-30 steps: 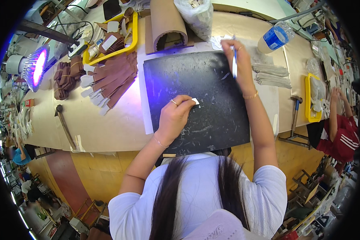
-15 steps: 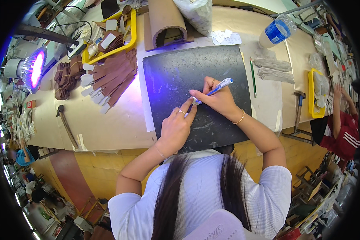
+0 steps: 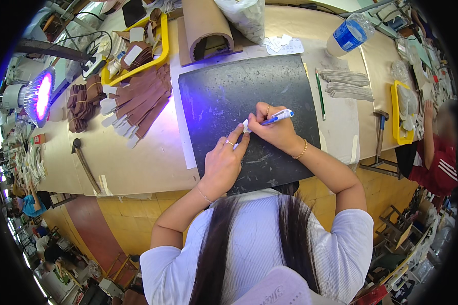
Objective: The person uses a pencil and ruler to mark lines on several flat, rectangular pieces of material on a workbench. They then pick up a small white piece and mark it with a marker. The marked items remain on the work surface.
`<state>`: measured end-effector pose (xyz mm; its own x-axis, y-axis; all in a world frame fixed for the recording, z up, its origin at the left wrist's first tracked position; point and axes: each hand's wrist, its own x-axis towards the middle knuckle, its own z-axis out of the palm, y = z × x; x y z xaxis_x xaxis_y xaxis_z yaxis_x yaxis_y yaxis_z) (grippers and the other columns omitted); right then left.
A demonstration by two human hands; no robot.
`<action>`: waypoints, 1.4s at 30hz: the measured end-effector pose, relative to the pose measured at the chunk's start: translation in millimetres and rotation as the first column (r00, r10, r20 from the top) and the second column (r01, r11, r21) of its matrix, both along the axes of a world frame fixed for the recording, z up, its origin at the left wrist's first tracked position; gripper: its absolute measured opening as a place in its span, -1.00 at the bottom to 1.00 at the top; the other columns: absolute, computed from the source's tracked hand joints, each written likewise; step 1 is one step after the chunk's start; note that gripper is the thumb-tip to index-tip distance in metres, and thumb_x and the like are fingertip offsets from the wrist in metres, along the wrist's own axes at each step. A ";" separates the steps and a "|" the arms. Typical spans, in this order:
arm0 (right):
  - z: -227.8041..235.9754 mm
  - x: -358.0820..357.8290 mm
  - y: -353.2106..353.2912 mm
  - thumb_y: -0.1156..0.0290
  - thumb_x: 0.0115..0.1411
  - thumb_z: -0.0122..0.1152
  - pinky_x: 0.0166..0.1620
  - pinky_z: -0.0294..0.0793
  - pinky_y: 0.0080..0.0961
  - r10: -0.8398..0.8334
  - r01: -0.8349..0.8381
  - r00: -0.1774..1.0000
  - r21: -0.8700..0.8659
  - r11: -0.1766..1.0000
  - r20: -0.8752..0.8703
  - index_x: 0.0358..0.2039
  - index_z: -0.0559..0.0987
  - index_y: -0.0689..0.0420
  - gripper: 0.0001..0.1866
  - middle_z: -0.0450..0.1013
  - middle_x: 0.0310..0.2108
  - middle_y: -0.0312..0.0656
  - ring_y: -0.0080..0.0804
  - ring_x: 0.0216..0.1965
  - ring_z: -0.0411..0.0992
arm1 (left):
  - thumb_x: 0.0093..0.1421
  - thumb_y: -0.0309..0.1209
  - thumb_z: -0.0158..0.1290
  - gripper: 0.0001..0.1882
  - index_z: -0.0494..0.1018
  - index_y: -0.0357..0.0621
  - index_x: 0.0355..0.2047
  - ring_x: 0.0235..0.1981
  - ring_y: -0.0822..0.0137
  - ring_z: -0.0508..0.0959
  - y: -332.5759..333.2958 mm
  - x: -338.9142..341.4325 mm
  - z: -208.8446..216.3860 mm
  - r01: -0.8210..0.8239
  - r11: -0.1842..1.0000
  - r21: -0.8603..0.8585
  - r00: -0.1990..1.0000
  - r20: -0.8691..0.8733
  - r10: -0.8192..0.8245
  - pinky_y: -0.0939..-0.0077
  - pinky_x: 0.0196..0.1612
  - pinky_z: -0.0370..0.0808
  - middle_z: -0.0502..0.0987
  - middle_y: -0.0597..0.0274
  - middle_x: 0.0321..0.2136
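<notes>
On the dark board [image 3: 285, 173] in front of me lies a small white piece [image 3: 246, 126], mostly covered by fingers. My left hand [image 3: 225, 161] keeps it between index finger and thumb, pressing it down. Closed round a white and blue pen [image 3: 284, 116] is my right hand [image 3: 277, 133], held just right of the piece. The pen's tip is hidden behind the fingers, so contact with the piece cannot be made out.
Brown strips with white ends [image 3: 140, 104] fan out left of the board, near a hammer [image 3: 85, 165] and a lit lamp [image 3: 43, 94]. Rightward are a green pencil [image 3: 320, 95], grey strips [image 3: 348, 84], a bottle [image 3: 348, 38] and a yellow tray [image 3: 395, 114]. A co-worker [image 3: 435, 157] sits far right.
My right hand has shifted slightly and the pen now leans lower, more to the side. My left hand stays at the white piece. The co-worker at right has moved an arm.
</notes>
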<state>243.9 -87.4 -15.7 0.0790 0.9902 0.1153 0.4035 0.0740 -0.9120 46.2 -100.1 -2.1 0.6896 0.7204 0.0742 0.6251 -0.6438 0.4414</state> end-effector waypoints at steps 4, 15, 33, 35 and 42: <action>5.1 -2.4 2.0 0.48 0.15 0.34 -0.57 0.29 -0.51 -0.025 0.025 0.999 0.002 1.000 -0.025 -0.63 0.32 0.16 -0.65 0.29 -0.74 -0.26 -0.63 -0.69 0.19 | 0.00 -0.63 0.11 -0.41 0.50 -0.13 0.12 -0.11 0.04 0.60 0.1 0.5 0.0 -0.002 1.000 -0.007 1.000 -0.001 0.002 0.29 -0.23 0.66 0.43 0.09 0.21; 2.2 -0.8 1.5 0.50 0.15 0.32 -0.55 0.29 -0.53 -0.030 0.030 0.999 0.011 0.999 -0.034 -0.61 0.29 0.17 -0.64 0.25 -0.73 -0.27 -0.65 -0.65 0.16 | -0.02 -0.64 0.11 -0.42 0.50 -0.17 0.10 -0.12 0.10 0.60 2.4 0.9 4.1 0.017 1.000 -0.010 1.000 -0.012 -0.017 0.30 -0.25 0.65 0.44 0.06 0.19; 6.4 24.7 12.1 -0.05 -0.02 0.45 0.24 -0.15 0.59 0.103 -0.146 0.720 0.005 0.989 0.686 0.16 0.51 -0.16 -0.29 0.09 0.47 -0.19 0.10 0.51 -0.18 | 0.31 -0.52 0.09 -0.74 0.54 -0.23 0.00 -0.24 -0.07 0.62 2.8 6.7 -6.7 -0.145 0.907 -0.394 0.881 0.367 0.300 0.27 -0.15 0.59 0.53 0.01 -0.02; 13.3 31.5 25.6 -0.08 -0.12 0.50 0.30 -0.23 0.55 0.093 -0.093 0.690 -0.039 0.995 0.718 0.23 0.44 -0.22 -0.15 0.02 0.50 -0.24 0.10 0.53 -0.22 | 0.34 -0.51 0.09 -0.76 0.55 -0.23 0.00 -0.33 0.13 0.59 4.6 1.0 -6.3 -0.163 0.887 -0.432 0.880 0.342 0.329 0.43 -0.19 0.58 0.51 0.05 -0.06; 6.3 102.5 95.5 -0.17 0.15 0.28 0.26 0.03 0.30 0.058 -0.001 0.702 -0.079 0.997 0.710 -0.05 0.66 -0.06 -0.48 0.58 0.01 -0.21 -0.20 0.21 0.39 | 0.47 -0.46 -0.08 -0.59 0.31 -0.33 0.27 -0.11 0.24 0.62 6.6 4.6 -11.4 0.314 0.322 -0.893 0.552 0.447 0.704 0.46 -0.04 0.61 0.44 0.02 0.03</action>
